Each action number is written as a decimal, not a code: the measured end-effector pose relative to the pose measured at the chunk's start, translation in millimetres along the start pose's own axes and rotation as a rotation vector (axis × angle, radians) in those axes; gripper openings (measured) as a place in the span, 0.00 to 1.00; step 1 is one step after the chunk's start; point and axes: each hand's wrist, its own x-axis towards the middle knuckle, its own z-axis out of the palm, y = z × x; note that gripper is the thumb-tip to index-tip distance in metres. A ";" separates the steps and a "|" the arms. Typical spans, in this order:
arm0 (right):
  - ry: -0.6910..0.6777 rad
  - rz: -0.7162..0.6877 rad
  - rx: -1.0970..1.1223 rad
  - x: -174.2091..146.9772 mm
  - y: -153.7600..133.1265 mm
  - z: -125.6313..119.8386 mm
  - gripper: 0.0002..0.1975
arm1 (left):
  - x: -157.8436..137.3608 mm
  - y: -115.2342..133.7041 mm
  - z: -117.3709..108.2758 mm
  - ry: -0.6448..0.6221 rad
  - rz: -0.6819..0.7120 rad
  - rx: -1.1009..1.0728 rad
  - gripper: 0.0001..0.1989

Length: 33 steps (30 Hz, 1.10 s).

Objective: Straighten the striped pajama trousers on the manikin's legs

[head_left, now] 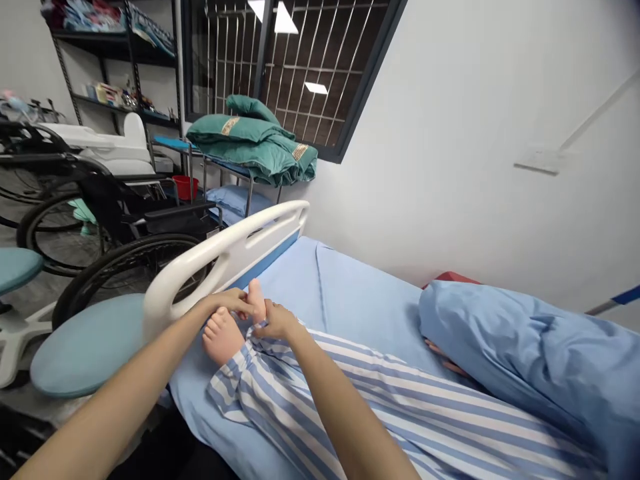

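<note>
Two bare, smooth feet, like a manikin's, stick out of blue-and-white striped trousers [350, 373] on the bed. My left hand [231, 301] reaches over the near foot [223, 337] and has its fingers closed around the far foot [257, 299]. On the other side, my right hand [278, 321] grips that same leg at the ankle, right by the trouser cuff. The near foot lies tilted outward with its toes up, and neither hand grips it. A folded-back blue quilt [515, 340] covers the upper body, and some fingers [445, 357] show beneath its edge.
The white footboard [225, 250] rises just beyond the feet. A round blue-green stool [90, 343] and black wheelchairs [135, 220] stand to the left. Behind the footboard, green folded quilts [250, 140] lie on a trolley below the barred window [300, 67]. A wall borders the bed's far side.
</note>
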 end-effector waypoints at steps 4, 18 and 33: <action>0.039 0.012 0.048 0.8 9.9 14.7 0.31 | -10.7 -11.8 43.6 0.182 -0.027 -0.051 0.19; 0.061 0.063 -0.043 1.5 9.8 26.6 0.30 | -39.8 7.1 89.9 1.064 -0.515 -0.079 0.18; 0.074 0.103 -0.072 -1.8 2.8 19.6 0.31 | -44.6 14.9 83.4 1.014 -0.530 -0.021 0.16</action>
